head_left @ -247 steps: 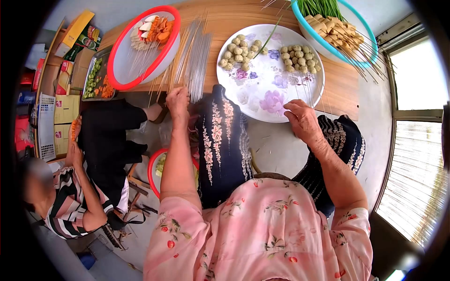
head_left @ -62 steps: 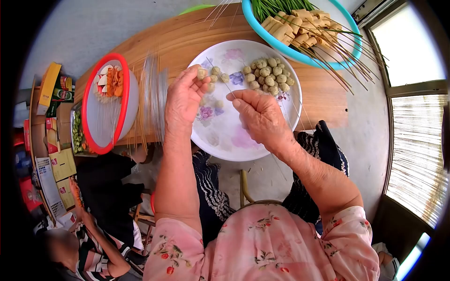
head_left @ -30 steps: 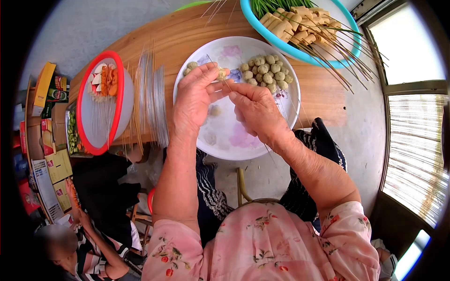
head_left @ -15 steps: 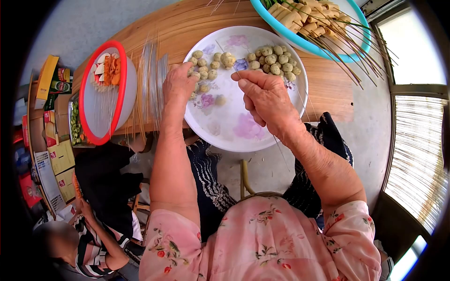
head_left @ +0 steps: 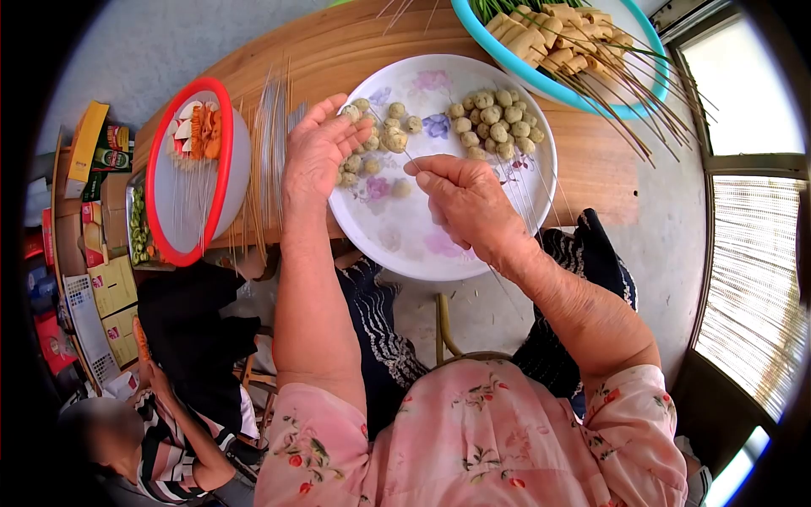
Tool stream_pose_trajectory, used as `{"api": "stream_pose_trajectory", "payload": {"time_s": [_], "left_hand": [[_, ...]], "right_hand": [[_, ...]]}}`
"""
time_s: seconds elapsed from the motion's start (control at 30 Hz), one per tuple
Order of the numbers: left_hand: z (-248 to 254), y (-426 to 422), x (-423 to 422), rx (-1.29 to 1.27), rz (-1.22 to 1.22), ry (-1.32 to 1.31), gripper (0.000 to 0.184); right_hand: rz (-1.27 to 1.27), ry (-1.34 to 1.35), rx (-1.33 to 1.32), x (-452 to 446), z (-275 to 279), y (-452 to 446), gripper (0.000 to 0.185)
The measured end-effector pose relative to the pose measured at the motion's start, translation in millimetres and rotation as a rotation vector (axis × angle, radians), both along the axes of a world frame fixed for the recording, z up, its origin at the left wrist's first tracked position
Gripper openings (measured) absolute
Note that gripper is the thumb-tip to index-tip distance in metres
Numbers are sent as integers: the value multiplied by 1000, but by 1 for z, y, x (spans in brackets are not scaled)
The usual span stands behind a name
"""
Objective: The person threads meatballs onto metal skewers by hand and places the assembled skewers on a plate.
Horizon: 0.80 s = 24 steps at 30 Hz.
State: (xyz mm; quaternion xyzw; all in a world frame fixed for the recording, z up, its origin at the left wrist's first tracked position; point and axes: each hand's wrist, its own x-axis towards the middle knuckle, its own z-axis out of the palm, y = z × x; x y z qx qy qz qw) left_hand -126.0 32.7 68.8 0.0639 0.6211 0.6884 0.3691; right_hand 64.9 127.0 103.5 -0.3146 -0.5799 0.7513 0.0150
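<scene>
Over the left rim of the round floral tray, my left hand holds a speckled ball between its fingers. My right hand pinches a thin metal skewer, which slants up to the left. A larger ball sits on the skewer near its upper end. Loose balls lie on the tray beside and partly behind my left fingers. At the tray's upper right is a heap of balls, with several thin skewers running from it over the near right rim.
Thin skewers lie left of the tray, beside a red-rimmed basin of skewered food. A turquoise-rimmed basin holds beige rolls and green stalks. At the lower left sits another person with an orange item in hand.
My left hand has risen from the loose balls at the tray's left with one ball in its fingers. My right hand has shifted slightly left and down, still pinching the skewer.
</scene>
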Motion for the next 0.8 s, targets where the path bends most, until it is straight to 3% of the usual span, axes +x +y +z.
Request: {"api": "stream_pose_trajectory", "payload": {"time_s": [0.2,0.8], "left_hand": [[-3,0,-7,264,92,-179,22],[12,11,11,271,94,-147,17]], "right_hand": [[32,-4,31,-3,-1,-4,23],[45,-34,58,-2,4,-3,26]]}}
